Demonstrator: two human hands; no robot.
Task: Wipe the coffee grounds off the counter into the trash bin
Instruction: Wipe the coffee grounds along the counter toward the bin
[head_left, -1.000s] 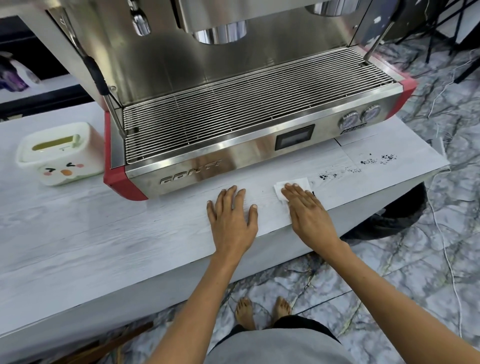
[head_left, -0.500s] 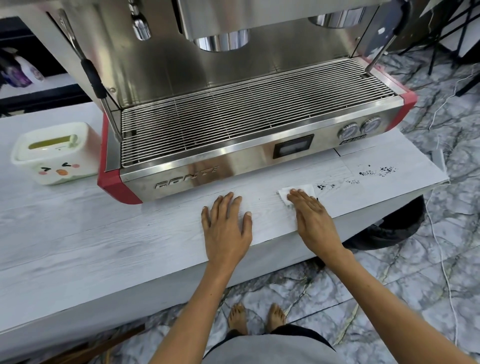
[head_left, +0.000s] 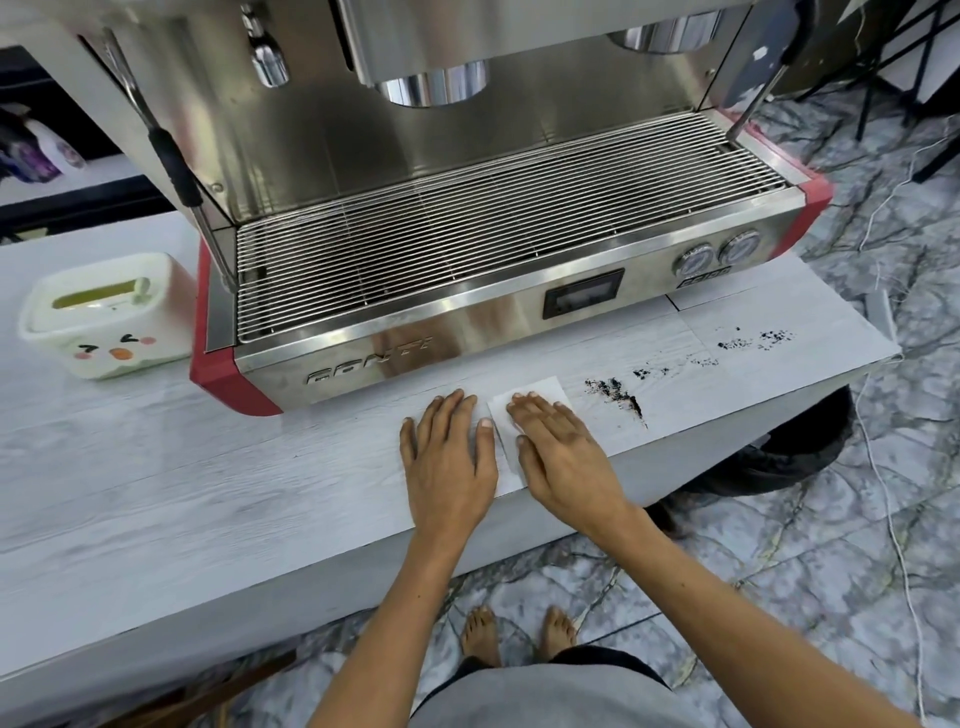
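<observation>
Dark coffee grounds (head_left: 618, 395) lie in a smeared patch on the white counter (head_left: 208, 467), with thinner specks trailing right to a second patch (head_left: 753, 340). My right hand (head_left: 561, 452) presses flat, fingers straight, on a white paper towel (head_left: 543, 389) just left of the smeared patch. My left hand (head_left: 449, 452) rests flat on the counter beside it, holding nothing. A black trash bin (head_left: 789, 457) stands on the floor under the counter's right end, mostly hidden by the counter edge.
A steel and red espresso machine (head_left: 467, 260) fills the counter behind my hands. A white tissue box with a cartoon face (head_left: 104, 317) sits at the left. White cables (head_left: 893, 519) run over the marble floor at right; my bare feet are below.
My right hand and the towel have slid back left, leaving a dark smeared pile of grounds uncovered to its right. My left hand has stayed flat on the counter.
</observation>
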